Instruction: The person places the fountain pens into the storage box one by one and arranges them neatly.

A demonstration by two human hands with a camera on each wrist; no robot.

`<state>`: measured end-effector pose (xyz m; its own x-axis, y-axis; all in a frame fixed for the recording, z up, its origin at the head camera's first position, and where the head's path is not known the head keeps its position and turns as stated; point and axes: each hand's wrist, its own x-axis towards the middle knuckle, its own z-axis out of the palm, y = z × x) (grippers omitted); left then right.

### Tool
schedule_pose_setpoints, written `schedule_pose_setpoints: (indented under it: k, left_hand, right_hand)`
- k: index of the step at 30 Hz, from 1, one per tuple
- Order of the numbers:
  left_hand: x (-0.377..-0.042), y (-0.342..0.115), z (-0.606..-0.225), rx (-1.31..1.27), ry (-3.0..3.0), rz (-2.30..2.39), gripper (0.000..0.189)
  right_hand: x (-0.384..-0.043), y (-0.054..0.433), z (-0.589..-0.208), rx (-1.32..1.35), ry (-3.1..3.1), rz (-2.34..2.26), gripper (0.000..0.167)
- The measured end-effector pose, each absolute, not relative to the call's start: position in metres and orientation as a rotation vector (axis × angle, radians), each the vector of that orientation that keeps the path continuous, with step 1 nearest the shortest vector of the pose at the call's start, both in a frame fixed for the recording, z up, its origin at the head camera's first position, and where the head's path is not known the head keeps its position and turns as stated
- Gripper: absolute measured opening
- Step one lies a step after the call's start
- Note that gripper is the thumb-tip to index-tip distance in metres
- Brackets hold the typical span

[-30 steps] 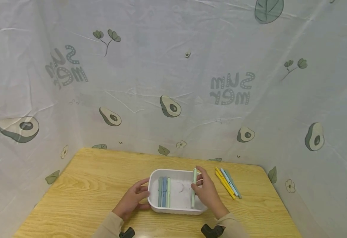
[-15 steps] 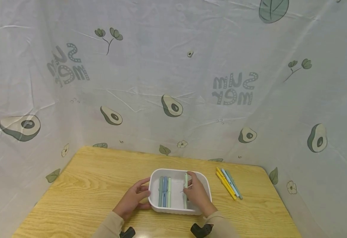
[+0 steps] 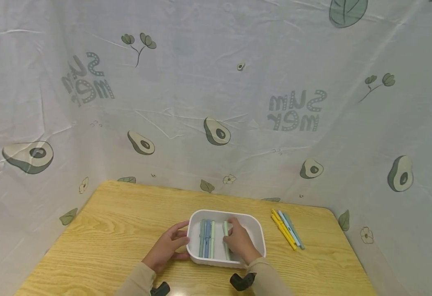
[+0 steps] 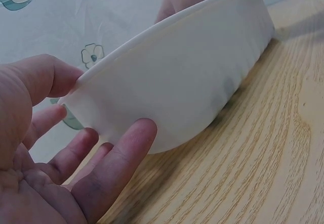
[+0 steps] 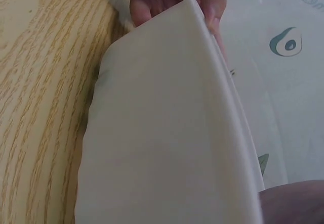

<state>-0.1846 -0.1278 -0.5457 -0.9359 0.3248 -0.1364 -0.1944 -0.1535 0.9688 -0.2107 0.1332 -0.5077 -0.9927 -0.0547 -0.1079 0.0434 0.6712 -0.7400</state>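
Note:
In the head view a white plastic box [image 3: 216,262] stands on the wooden table. My left hand [image 3: 166,248] holds its left end, thumb and fingers against rim and outer wall, as the left wrist view shows up close [image 4: 45,148]. Inside, a grey-green pen [image 3: 202,238], a blue pen [image 3: 207,242] and a light green pen [image 3: 212,240] lie side by side at the left. My right hand [image 3: 242,243] reaches into the box and pinches another light green pen [image 3: 226,242], low over the floor and slightly tilted. The box wall [image 5: 147,123] hides its fingers in the right wrist view.
Right of the box on the table [image 3: 323,255] lie yellow pens [image 3: 284,233], a light blue pen [image 3: 289,228] and a teal pen [image 3: 295,231]. A printed white sheet [image 3: 186,90] hangs behind and along both sides.
My right hand has moved left and down inside the box, carrying the light green pen from the right end towards the row of pens. My left hand stays at the box.

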Motion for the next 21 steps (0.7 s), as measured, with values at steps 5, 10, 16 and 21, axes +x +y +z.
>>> schedule_pose_setpoints:
  k: [5,10,16,21]
  left_hand:
    - [-0.1846,-0.1273,-0.5444,0.147,1.791,2.144,0.062]
    - [-0.1844,-0.1278,-0.546,0.145,1.793,2.145,0.063]
    - [-0.185,-0.1271,-0.5484,0.141,1.794,2.149,0.063]
    - [-0.1844,-0.1263,-0.5477,0.139,1.798,2.152,0.063]
  right_hand:
    - [-0.2123,0.1325,-0.506,0.031,2.829,-1.109,0.05]
    - [-0.2122,0.1333,-0.5031,0.013,2.856,-1.022,0.033]
    - [-0.2121,0.1357,-0.5014,-0.016,2.868,-0.984,0.026]
    - [-0.2129,0.1362,-0.5014,-0.015,2.845,-1.004,0.029]
